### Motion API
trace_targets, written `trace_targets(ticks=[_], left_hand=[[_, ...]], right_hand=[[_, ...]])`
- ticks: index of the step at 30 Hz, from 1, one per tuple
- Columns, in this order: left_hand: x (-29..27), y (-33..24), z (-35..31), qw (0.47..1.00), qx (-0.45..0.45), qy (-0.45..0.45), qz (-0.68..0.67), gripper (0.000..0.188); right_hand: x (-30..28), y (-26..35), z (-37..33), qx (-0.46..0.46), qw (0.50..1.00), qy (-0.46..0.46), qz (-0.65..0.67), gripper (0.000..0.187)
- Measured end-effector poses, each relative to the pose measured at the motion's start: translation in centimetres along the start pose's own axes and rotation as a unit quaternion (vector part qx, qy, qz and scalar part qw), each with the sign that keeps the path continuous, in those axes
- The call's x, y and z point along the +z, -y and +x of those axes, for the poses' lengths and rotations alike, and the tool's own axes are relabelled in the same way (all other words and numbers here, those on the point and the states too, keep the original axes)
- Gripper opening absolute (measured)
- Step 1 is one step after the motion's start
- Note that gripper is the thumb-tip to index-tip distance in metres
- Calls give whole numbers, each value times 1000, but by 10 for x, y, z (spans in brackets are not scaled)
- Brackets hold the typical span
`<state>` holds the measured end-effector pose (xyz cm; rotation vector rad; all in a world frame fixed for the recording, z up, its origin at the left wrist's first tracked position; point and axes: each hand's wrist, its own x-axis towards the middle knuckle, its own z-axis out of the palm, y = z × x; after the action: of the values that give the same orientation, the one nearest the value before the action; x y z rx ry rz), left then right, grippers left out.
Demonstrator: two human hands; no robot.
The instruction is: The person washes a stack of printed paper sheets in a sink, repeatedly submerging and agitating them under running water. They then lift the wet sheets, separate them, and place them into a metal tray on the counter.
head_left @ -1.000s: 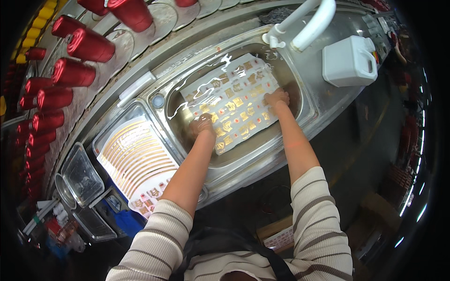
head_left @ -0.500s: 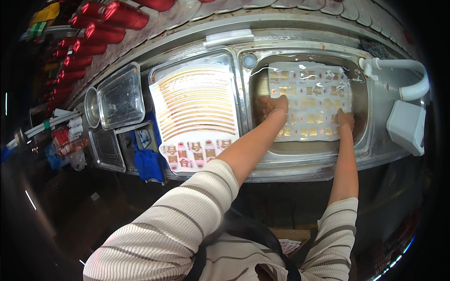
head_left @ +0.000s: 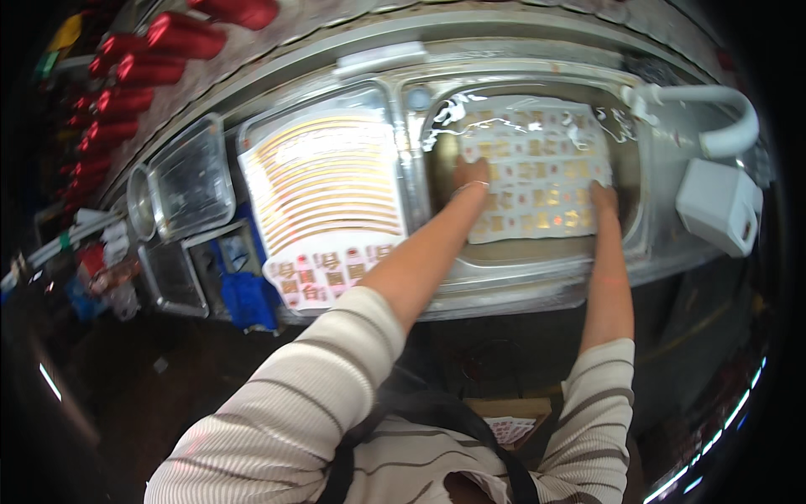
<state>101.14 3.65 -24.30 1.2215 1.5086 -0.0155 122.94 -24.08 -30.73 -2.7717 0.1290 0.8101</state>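
Observation:
A pale sheet of gold-printed decals with small red marks [head_left: 537,173] lies in the water of a steel sink [head_left: 640,193]. My left hand [head_left: 472,174] grips its left edge, thumb on top and the other fingers partly hidden. At the right edge, my right hand [head_left: 603,200] pinches the sheet, with its fingertips underneath out of sight. Left of the sink, a white sheet with curved gold stripes [head_left: 327,193] rests on a steel tray [head_left: 395,118]. A second sheet with red and gold prints [head_left: 319,277] overlaps its near end.
A white tap [head_left: 714,101] and a white plastic container [head_left: 718,206] stand right of the sink. Steel trays [head_left: 195,178] and a blue cloth [head_left: 248,290] are on the left. Red cylinders [head_left: 180,38] line the far left. Below, a box [head_left: 529,410] holds printed sheets.
The whole view has shifted, so everything sits a little further left and up. Light ripples on the water look different. Both hands keep their places at the decal sheet's edges.

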Motion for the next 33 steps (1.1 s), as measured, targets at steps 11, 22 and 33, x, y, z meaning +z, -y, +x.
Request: trace_targets(ticks=[11,22,33], left_hand=[[1,-21,-32,999,-23,1,32,53],[4,-10,-23,999,19,5,-44,45],[5,-20,-31,1000,-14,-2,2,52]], right_hand=[[-36,59,-101,65,992,-71,78,50],[-43,65,-112,-11,990,-125,56,35],[-39,72,-126,-63,979,-195,-20,36]])
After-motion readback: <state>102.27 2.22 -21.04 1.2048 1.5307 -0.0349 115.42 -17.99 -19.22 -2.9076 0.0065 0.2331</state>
